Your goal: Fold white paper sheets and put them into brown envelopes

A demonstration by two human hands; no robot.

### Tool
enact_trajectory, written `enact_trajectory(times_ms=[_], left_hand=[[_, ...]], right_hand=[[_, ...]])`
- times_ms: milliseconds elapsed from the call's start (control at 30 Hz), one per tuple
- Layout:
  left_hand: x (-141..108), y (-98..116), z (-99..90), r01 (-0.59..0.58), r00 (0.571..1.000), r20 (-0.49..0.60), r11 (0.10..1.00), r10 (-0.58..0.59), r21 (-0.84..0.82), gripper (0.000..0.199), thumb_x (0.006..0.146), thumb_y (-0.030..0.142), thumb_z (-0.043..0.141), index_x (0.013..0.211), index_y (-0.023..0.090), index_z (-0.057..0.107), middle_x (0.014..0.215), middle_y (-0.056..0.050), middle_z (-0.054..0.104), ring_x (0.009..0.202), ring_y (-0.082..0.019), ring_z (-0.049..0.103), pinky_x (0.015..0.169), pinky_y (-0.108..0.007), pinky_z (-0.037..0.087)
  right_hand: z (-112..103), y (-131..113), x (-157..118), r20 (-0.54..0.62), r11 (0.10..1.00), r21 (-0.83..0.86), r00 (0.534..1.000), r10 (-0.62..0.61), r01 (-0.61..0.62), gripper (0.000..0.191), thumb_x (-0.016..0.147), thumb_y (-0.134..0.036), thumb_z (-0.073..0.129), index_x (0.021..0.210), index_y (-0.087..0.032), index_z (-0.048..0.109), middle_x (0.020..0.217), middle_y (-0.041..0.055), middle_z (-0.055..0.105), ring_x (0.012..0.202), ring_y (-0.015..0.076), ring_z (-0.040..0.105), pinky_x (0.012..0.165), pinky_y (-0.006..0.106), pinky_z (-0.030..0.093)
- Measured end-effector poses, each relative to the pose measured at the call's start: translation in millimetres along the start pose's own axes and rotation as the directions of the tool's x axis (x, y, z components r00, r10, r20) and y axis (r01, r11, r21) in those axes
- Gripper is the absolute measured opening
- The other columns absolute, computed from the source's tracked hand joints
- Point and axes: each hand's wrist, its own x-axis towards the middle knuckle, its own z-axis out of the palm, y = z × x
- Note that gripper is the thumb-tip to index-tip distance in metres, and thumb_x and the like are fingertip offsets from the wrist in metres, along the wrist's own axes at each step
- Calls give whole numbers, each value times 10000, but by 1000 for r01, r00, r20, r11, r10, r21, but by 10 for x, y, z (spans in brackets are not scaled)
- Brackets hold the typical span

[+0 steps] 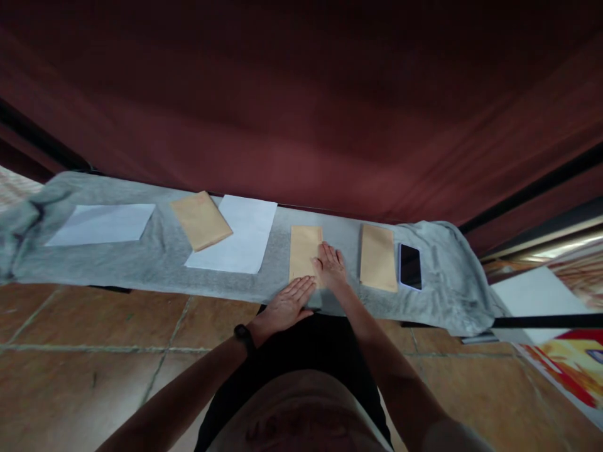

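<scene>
A tan paper envelope lies flat in front of me on the grey cloth. My left hand rests on its near edge, fingers stretched out and palm down. At its right edge, my right hand lies flat with the fingers extended. To the right sits another tan envelope. A third, thicker-looking tan envelope or stack lies at an angle to the left, partly over a white sheet of paper.
The grey cloth covers a long narrow surface. A phone lies at the right, and more white paper at the far left. A dark red curtain hangs behind. Brown floor tiles show below.
</scene>
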Motion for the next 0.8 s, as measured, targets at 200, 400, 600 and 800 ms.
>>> enact_trajectory(times_ms=[200,400,600,800], left_hand=[[-196,-82,57,101,991,-90,994,-99,28,741,1021,520,435,1613,133,214,1642,-165,339,1536,-249,294,1257,-452,290],[-224,-72,91,139,981,-145,989,-130,52,700,1036,495,397,1612,130,236,1629,-171,359,1503,-267,366,1238,-476,335],[-154,-10,186,223,961,-189,970,-202,95,622,1052,420,354,1590,113,301,1606,-178,400,1500,-272,370,1216,-482,370],[262,-65,231,294,948,-155,950,-277,103,594,1054,391,302,1575,110,348,1641,-176,328,1539,-278,281,1247,-502,296]], right_hand=[[-28,17,-162,-66,999,12,996,53,-53,570,1070,-346,304,1576,-90,357,1657,120,305,1522,267,316,1262,477,160],[35,-153,-482,-165,998,54,986,23,-14,545,1062,-302,326,1562,-94,386,1616,147,389,1491,274,383,1232,492,249],[104,-327,-929,-200,990,20,971,-133,139,519,1068,-339,396,1548,-144,420,1591,117,442,1479,234,405,1246,462,258],[128,-268,-1024,-209,991,8,970,-127,132,534,1045,-318,452,1541,-123,426,1603,120,419,1481,250,404,1254,480,252]])
